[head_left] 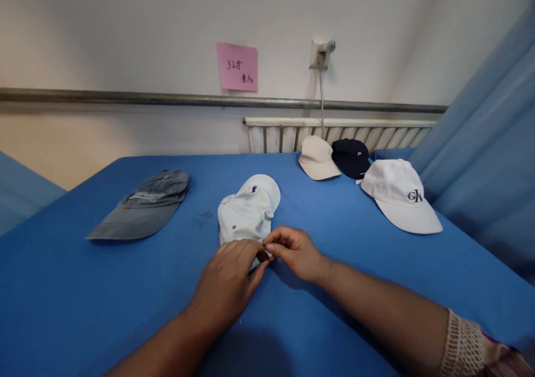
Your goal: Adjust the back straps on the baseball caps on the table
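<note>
A pale white baseball cap with a small dark blue emblem lies on the blue-covered table, its brim pointing away from me. My left hand is closed on the cap's back edge, thumb below and fingers on top. Right beside it, my right hand pinches at the same edge with thumb and forefinger. Between the two hands shows a small dark piece, perhaps part of the strap or buckle; the fingers partly hide it.
A grey cap lies to the left. At the back right are a beige cap, a navy cap and a white cap with black letters. Behind stand a radiator and a wall rail; a blue curtain hangs right.
</note>
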Tool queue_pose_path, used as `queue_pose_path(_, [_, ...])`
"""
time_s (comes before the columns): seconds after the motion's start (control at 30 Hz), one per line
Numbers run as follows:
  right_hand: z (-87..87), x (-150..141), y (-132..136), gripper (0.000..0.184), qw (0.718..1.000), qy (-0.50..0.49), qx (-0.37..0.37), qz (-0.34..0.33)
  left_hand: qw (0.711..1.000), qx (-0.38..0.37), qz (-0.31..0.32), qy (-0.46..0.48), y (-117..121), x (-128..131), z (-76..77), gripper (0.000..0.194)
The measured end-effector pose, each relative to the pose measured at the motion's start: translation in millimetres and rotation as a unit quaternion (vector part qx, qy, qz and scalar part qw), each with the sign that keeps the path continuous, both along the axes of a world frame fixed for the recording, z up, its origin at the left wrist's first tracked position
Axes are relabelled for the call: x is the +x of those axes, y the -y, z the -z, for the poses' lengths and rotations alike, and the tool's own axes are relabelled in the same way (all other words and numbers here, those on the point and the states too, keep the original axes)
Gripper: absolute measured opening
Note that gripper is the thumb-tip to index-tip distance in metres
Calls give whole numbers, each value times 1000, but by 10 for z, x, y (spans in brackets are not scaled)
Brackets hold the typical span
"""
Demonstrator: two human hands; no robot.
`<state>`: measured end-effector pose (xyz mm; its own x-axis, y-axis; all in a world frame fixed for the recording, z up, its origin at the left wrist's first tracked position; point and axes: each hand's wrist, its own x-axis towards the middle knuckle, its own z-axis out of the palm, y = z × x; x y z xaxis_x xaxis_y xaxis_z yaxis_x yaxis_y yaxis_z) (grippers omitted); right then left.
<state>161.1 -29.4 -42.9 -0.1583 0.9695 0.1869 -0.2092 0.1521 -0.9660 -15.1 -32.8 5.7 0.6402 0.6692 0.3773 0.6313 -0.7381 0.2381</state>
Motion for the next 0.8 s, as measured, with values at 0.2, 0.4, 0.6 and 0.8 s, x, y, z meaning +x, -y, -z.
queue_pose_path(0.2, [-52, 16, -25, 15, 998, -12, -3, 57, 1000, 15, -15, -11, -12, -16, -40, 5])
queue_pose_path(0.4, [-129, 125, -125, 24, 990, -38, -28, 133, 1000, 19, -19, 10, -68, -44, -66, 10])
queue_pose_path(0.6, [-64, 161, -136, 19, 987, 13, 8, 160, 998, -17, -21, 54, -120, -86, -23, 13])
queue_pose_path(0.8, [-101, 143, 7, 39, 929, 209, 235, 195, 992, -7, -43, 118, -165, -125, -18, 19])
